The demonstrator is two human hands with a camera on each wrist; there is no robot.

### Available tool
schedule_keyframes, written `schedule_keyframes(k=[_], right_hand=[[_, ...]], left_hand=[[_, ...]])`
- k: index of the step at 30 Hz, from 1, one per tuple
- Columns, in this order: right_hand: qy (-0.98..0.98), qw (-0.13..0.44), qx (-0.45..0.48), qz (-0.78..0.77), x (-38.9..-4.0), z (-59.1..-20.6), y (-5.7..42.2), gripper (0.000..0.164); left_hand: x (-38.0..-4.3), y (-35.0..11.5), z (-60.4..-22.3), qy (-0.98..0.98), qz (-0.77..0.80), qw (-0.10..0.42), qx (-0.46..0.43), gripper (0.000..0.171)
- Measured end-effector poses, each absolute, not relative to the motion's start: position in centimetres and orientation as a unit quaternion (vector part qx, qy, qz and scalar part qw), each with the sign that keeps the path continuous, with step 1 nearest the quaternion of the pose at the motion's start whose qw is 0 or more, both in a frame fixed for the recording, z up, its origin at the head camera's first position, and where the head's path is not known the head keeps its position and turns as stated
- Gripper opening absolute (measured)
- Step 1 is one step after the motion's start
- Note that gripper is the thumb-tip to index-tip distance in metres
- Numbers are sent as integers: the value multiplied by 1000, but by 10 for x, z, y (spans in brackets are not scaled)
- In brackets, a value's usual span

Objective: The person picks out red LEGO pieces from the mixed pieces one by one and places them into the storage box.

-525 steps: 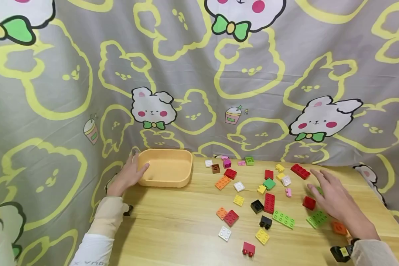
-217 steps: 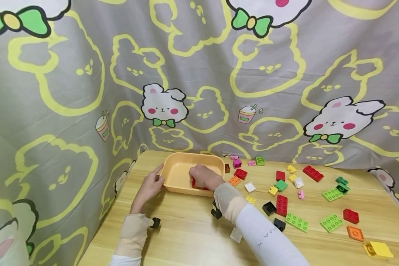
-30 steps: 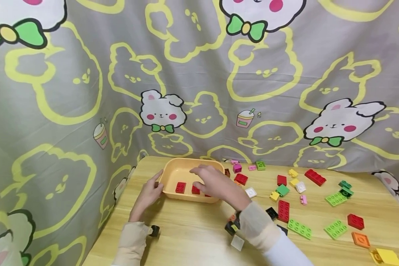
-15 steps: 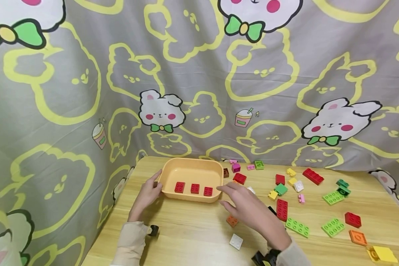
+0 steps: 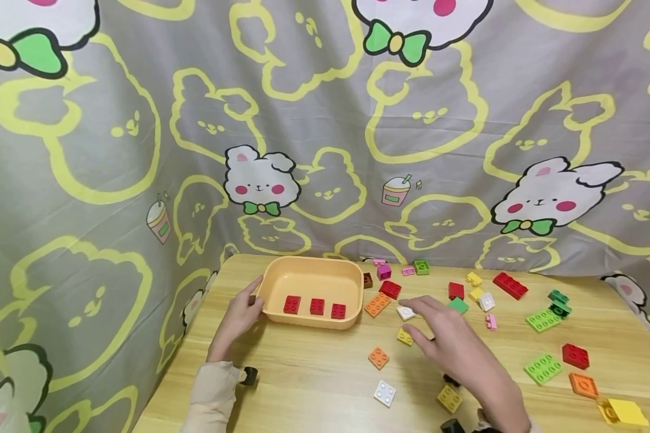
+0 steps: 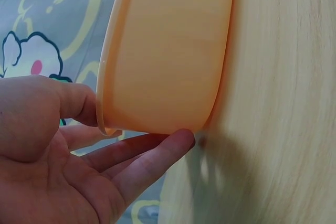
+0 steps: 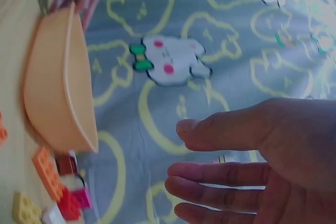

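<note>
An orange plastic tray [image 5: 312, 325] stands on the table at left of centre. In it lie three red toy bricks in a row, among them a left one [image 5: 292, 304], a middle one [image 5: 316, 307] and a right one [image 5: 338, 311]. My left hand [image 5: 242, 313] holds the tray's left end; the left wrist view has the thumb at the rim [image 6: 103, 98] and fingers against the outer wall. Over the loose bricks hovers my right hand [image 5: 455, 343], fingers extended and holding nothing. Near its fingertips are a white brick [image 5: 405, 313] and a yellow brick [image 5: 405, 336].
Loose bricks lie across the table's right half: an orange one [image 5: 378, 305], a red one [image 5: 510, 285], a light green one [image 5: 543, 368] and a yellow one [image 5: 625, 412], among others. A patterned curtain [image 5: 325, 120] rises behind the table.
Since the oldest frame the tray has shifted right and gained three red bricks. Over the last second my right hand has moved right, from above the tray to the loose bricks. My left hand stays put.
</note>
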State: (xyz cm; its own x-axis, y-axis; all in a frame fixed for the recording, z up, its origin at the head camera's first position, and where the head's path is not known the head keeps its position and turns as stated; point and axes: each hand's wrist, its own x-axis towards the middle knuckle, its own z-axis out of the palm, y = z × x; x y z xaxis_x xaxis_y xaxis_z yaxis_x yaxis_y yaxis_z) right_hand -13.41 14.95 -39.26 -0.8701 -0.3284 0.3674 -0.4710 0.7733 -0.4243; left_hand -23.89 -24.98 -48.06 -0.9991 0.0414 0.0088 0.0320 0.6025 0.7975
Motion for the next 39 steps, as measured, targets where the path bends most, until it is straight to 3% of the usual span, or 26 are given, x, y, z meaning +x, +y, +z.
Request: schedule_keyframes(k=[7, 21, 30, 39], right_hand=[[-940, 131, 179, 258, -140, -393, 182, 40], [-962, 37, 122, 242, -151, -414, 237, 43], [-963, -70, 82, 246, -164, -440, 244, 45], [-969, -44, 110, 216, -170, -460, 241, 46]], left_hand=[[-239, -250, -479, 893, 449, 5, 23, 59], [-240, -251, -479, 897, 441, 1, 28, 58], [-240, -252, -480, 900, 435, -7, 27, 59], [-240, -250, -481, 901, 433, 2, 25, 59]])
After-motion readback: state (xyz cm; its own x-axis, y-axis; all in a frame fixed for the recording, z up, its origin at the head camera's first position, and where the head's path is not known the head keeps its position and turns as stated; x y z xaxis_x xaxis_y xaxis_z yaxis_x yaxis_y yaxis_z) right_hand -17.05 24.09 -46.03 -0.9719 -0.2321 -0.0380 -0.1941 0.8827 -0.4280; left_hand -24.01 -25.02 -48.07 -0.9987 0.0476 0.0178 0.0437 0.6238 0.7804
